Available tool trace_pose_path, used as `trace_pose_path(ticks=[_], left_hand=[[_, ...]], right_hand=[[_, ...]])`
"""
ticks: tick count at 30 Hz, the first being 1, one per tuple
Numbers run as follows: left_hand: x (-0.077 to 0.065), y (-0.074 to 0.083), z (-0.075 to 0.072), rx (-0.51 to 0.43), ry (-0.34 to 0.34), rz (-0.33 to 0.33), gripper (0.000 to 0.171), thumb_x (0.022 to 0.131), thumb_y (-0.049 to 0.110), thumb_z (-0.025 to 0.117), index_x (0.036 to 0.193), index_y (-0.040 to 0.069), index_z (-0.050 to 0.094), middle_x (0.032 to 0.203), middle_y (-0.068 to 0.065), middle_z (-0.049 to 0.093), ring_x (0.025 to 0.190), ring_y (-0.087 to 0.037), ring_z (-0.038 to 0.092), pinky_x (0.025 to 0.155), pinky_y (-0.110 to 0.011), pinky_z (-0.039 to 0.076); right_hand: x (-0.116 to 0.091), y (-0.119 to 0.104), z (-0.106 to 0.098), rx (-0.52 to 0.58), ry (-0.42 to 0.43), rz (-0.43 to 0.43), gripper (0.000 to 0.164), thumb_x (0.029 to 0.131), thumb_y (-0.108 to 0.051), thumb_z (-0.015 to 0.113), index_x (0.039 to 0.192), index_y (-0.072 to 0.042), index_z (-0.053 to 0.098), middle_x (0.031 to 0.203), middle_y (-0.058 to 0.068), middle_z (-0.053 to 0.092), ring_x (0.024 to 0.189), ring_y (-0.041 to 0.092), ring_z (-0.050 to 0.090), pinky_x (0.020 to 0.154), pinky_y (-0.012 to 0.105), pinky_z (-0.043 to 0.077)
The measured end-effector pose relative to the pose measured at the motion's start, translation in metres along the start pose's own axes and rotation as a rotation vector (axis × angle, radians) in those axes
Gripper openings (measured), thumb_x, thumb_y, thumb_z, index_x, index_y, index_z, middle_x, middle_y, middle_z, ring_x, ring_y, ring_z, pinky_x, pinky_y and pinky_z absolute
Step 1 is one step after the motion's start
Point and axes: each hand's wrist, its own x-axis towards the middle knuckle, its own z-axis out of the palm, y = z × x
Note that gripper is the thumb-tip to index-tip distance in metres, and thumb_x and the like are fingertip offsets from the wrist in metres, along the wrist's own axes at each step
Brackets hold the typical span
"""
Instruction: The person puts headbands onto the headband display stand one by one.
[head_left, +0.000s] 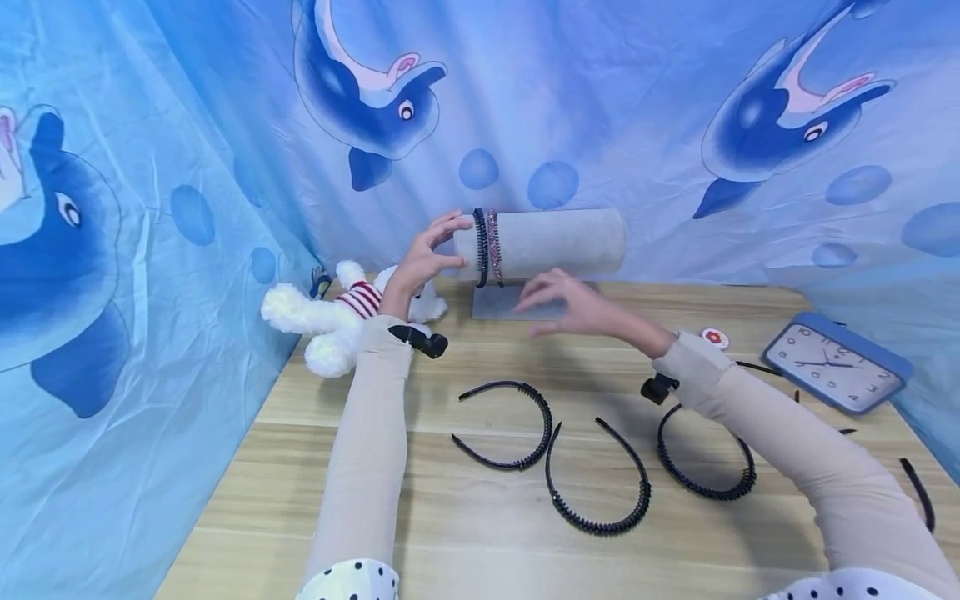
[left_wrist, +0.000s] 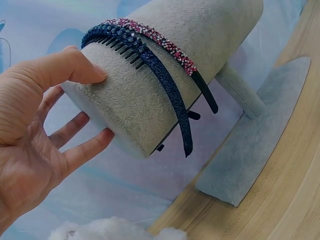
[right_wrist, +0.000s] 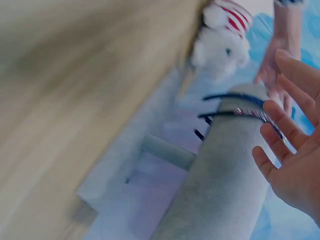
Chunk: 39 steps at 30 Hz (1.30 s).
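Note:
A grey padded headband display stand stands at the back of the table, its roll lying sideways above a flat base. Around the left part of the roll sit a dark blue beaded headband and, beside it, a pink-and-silver sparkly headband. My left hand holds the roll's left end, thumb on one side and fingers on the other. With fingers spread and slightly bent, my right hand hovers in front of the roll, holding nothing. In the right wrist view it appears beside the roll, near the headbands.
Black toothed headbands lie on the wooden table: one in the middle, one nearer the front, one to the right, others partly behind my right arm. A white plush toy lies left; a blue clock and round badge lie right.

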Motion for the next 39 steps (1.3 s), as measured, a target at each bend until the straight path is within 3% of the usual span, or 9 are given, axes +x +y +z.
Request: trace_pose_path(ticks=[6,14,24,32,39], left_hand=[[0.004,-0.005,0.0,-0.013,-0.001,-0.007,0.063,0.084,-0.01,0.07,0.144,0.005,0.055,0.17,-0.001,0.025,0.153,-0.031,0.028,0.122,-0.053,0.033],[0.014,-0.026,-0.003,0.008,0.035,0.021,0.061,0.085,-0.009,0.071,0.142,0.009,0.059,0.166,0.009,0.031,0.151,-0.026,0.033,0.12,-0.047,0.039],[0.014,-0.026,-0.001,0.011,0.044,0.019,0.06,0.084,-0.008,0.072,0.141,0.009,0.06,0.165,0.011,0.033,0.151,-0.025,0.034,0.12,-0.047,0.039],[0.014,-0.024,0.0,-0.018,0.028,-0.014,0.065,0.084,-0.01,0.071,0.144,0.005,0.055,0.169,0.006,0.026,0.154,-0.028,0.029,0.122,-0.052,0.035],[0.011,-0.023,0.001,-0.007,0.048,0.005,0.061,0.084,-0.009,0.072,0.14,0.009,0.059,0.166,0.011,0.032,0.151,-0.026,0.033,0.118,-0.048,0.041]], right_hand=[[-0.03,0.002,0.022,-0.012,-0.089,-0.075,0.024,0.076,-0.014,0.088,0.099,-0.015,0.082,0.117,0.014,0.069,0.116,0.03,0.051,0.101,0.054,0.045],[-0.053,0.001,0.045,-0.068,-0.198,-0.129,0.028,0.074,-0.012,0.089,0.101,-0.015,0.082,0.11,0.007,0.07,0.109,0.023,0.054,0.095,0.043,0.049],[-0.063,0.004,0.068,-0.168,-0.26,-0.243,0.028,0.075,-0.009,0.088,0.099,-0.023,0.083,0.111,0.005,0.071,0.105,0.02,0.055,0.09,0.037,0.051],[-0.062,0.004,0.077,-0.225,-0.308,-0.235,0.021,0.077,-0.012,0.087,0.094,-0.024,0.083,0.115,0.004,0.069,0.109,0.021,0.056,0.092,0.038,0.053],[-0.06,0.006,0.081,-0.253,-0.285,-0.248,0.017,0.078,-0.016,0.088,0.092,-0.023,0.083,0.114,0.003,0.069,0.11,0.021,0.056,0.093,0.038,0.052]])
